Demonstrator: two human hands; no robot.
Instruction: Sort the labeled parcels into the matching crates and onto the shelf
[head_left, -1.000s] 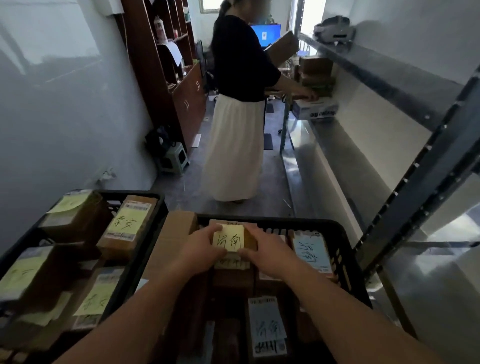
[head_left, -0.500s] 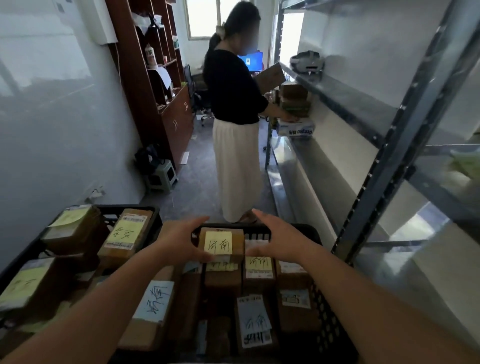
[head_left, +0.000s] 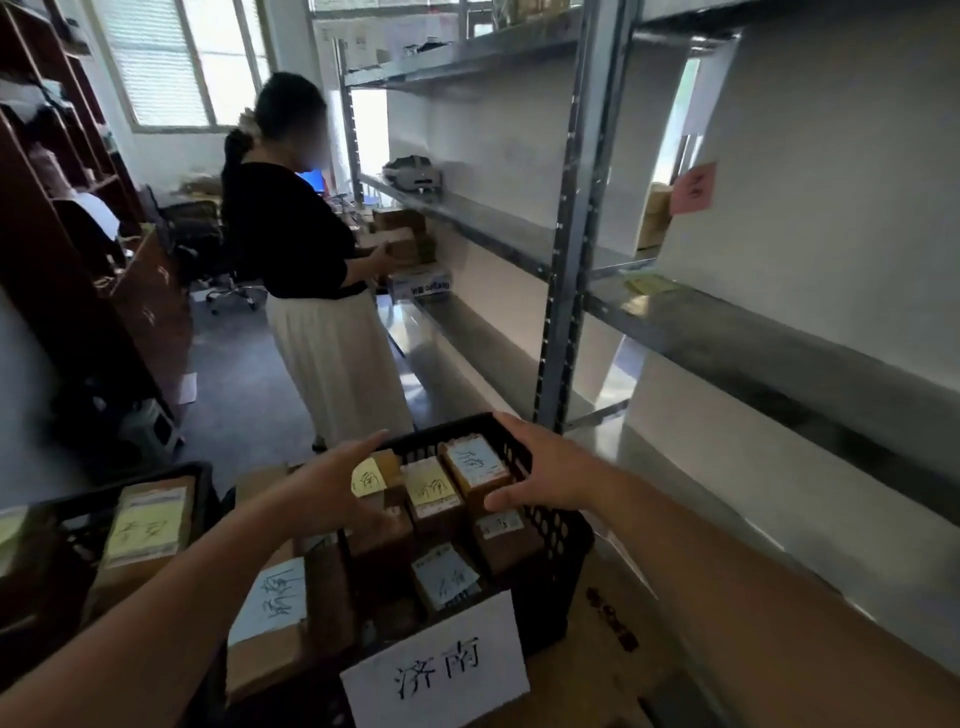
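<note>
A black crate (head_left: 563, 530) with a white handwritten sign (head_left: 439, 662) on its front holds several brown parcels with yellow and blue notes. One parcel with a yellow note (head_left: 370, 477) lies at the crate's far left, partly behind my left hand (head_left: 332, 491). That hand hovers over it, fingers straight, holding nothing. My right hand (head_left: 545, 467) hangs above the crate's far right rim with fingers spread, also holding nothing. A second black crate (head_left: 200, 475) at the left holds a parcel with a yellow label (head_left: 148, 525).
A parcel with a blue note (head_left: 275, 597) lies between the two crates. A grey metal shelf rack (head_left: 727, 332) runs along the right, with a pink note (head_left: 693, 188) on the wall. A person in a black top (head_left: 291, 234) handles boxes further down the aisle.
Both hands have let go of the yellow-noted parcel, which now lies in the signed crate. The hands have drawn apart and up, and the view has tilted upward.
</note>
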